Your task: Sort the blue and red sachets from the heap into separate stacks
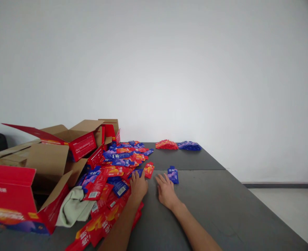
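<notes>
My left hand [138, 185] lies flat with fingers spread at the edge of a loose heap of red and blue packets [117, 164], its fingertips on a blue packet and next to a red packet [149, 170]. My right hand [165, 190] rests open on the grey table [208, 202], fingers stretched toward a lone blue packet [173, 174] just beyond the fingertips. Neither hand grips anything.
Open red-and-brown cardboard boxes [65, 146] crowd the left side, one red box [12, 198] nearest me. A pale green cloth [74, 207] lies beside it. At the table's far end sit a sorted red stack [166, 144] and a blue stack [189, 145].
</notes>
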Tool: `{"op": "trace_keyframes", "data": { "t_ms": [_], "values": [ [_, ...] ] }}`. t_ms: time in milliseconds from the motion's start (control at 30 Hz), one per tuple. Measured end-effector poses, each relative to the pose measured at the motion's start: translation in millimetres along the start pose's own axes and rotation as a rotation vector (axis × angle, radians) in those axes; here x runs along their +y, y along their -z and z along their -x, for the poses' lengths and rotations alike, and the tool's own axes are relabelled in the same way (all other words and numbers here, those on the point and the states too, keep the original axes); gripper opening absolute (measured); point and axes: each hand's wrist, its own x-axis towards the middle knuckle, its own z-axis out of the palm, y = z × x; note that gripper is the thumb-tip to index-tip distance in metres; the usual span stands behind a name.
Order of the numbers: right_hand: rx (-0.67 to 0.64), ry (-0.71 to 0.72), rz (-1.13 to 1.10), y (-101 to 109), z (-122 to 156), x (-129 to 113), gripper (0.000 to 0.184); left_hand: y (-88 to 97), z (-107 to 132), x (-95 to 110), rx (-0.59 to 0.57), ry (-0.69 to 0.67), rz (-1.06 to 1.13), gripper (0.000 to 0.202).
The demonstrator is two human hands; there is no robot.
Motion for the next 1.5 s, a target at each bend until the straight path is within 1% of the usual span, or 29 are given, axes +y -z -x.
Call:
{"op": "trace_keyframes", "data": {
  "t_ms": [133, 300, 433, 567, 700, 767, 833, 933, 1000, 1067, 1133, 1167, 1233, 1333, 1400, 1433, 1500],
  "values": [
    [-0.018, 0.021, -0.015, -5, 0, -3, 0.058, 1.8, -3, -5, 0.031, 0.003, -0.008, 0.051],
    [-0.006, -0.006, -0.029, -5, 1, 5, 0.053, 14.1, -1, -7, 0.104, -0.043, -0.007, 0.036],
    [0.0, -0.029, -0.023, -2, 1, 6, 0.05, 21.2, -4, -12, 0.126, -0.018, 0.03, 0.025],
    [0.013, -0.092, 0.027, 2, 0, 8, 0.048, 23.0, -11, -20, 0.127, 0.004, 0.137, 0.025],
    [0.002, -0.234, 0.1, 5, -2, 14, 0.054, 21.3, -12, -20, 0.2, -0.023, 0.257, 0.029],
    [-0.011, -0.282, 0.123, 3, -3, 19, 0.056, 20.5, -11, -17, 0.232, -0.052, 0.32, 0.03],
    [-0.022, -0.296, 0.13, 1, -4, 23, 0.056, 21.0, -9, -15, 0.246, -0.065, 0.382, 0.03],
    [-0.027, -0.292, 0.12, 0, -4, 28, 0.056, 25.3, -7, -13, 0.248, -0.031, 0.46, 0.03],
    [-0.018, -0.283, 0.102, 2, -4, 30, 0.055, 28.6, -5, -10, 0.242, -0.017, 0.508, 0.031],
    [0.019, -0.274, 0.066, 6, -5, 28, 0.05, 30.0, -2, -3, 0.243, -0.038, 0.557, 0.033],
    [0.1, -0.258, -0.03, 13, -7, 24, 0.042, 28.2, 4, 7, 0.253, -0.088, 0.6, 0.036],
    [0.145, -0.252, -0.116, 16, -8, 22, 0.04, 26.2, 7, 14, 0.261, -0.126, 0.62, 0.038],
    [0.194, -0.252, -0.382, 21, -10, 16, 0.044, 21.0, 14, 27, 0.221, -0.222, 0.66, 0.04],
    [0.132, -0.314, -0.933, 25, -11, 9, 0.06, 14.7, 24, 41, 0.161, -0.359, 0.733, 0.041],
    [0.101, -0.342, -1.234, 27, -11, 7, 0.062, 14.0, 27, 45, 0.133, -0.405, 0.764, 0.04],
    [0.096, -0.341, -1.328, 27, -10, 7, 0.059, 14.8, 29, 46, 0.119, -0.41, 0.774, 0.039],
    [0.091, -0.323, -1.4, 29, -9, 6, 0.052, 17.7, 30, 46, 0.092, -0.407, 0.791, 0.037]
  ]
}}
